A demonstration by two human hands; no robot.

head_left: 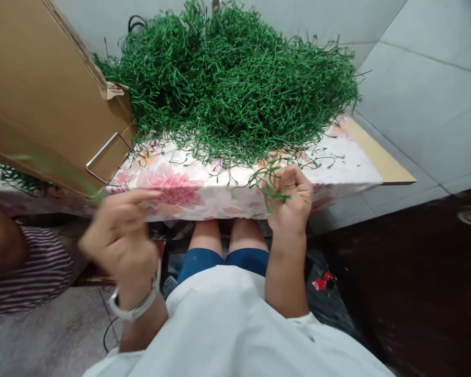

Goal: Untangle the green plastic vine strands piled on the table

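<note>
A large heap of thin green plastic stems (239, 84) covers the back of the table, with loose strands along its front. My right hand (292, 196) is closed on a few green stems (275, 191) at the table's front edge, just before the heap. My left hand (121, 235), blurred by motion and with a pale band on its wrist, is raised left of centre, in front of the table edge. Its index finger points to the right and the other fingers are curled. Whether it holds anything is too blurred to tell. A faint green smear shows above it.
A tall cardboard piece (43, 104) stands at the left, with a metal wire handle (104, 157) beside it. The table has a flowered cloth (172, 188). Another person's striped clothing (35, 267) and arm are at the far left. Tiled walls (427, 104) rise behind and right.
</note>
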